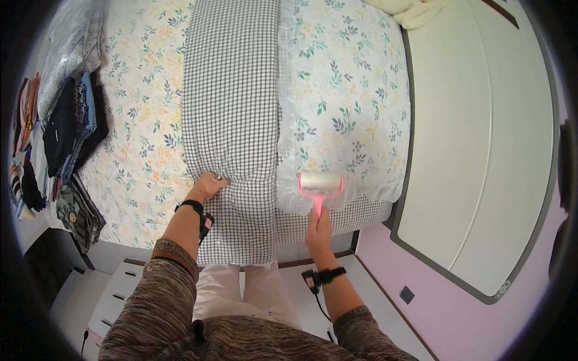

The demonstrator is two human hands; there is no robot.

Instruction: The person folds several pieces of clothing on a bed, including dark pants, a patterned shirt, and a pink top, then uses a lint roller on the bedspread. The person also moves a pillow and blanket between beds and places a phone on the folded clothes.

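Note:
My right hand (pixel 320 231) is wrapped round the pink handle of a lint roller (pixel 320 182). Its white cylinder lies against the white floral cover (pixel 346 141), close to the ruffled edge at the near side of the bed. To the left, my left hand (pixel 209 186) has its fingers curled into a black-and-white checked quilt (pixel 232 114). The cloth creases around those fingers. Folded into a long strip, the quilt runs from the far side of the bed down to its near edge.
A pale headboard panel (pixel 469 138) with a grey frame borders the bed on the right. Folded clothes (pixel 75 126) are piled at the left edge. A cream plush item (pixel 415 13) lies far right. White drawers (pixel 114 295) stand at lower left.

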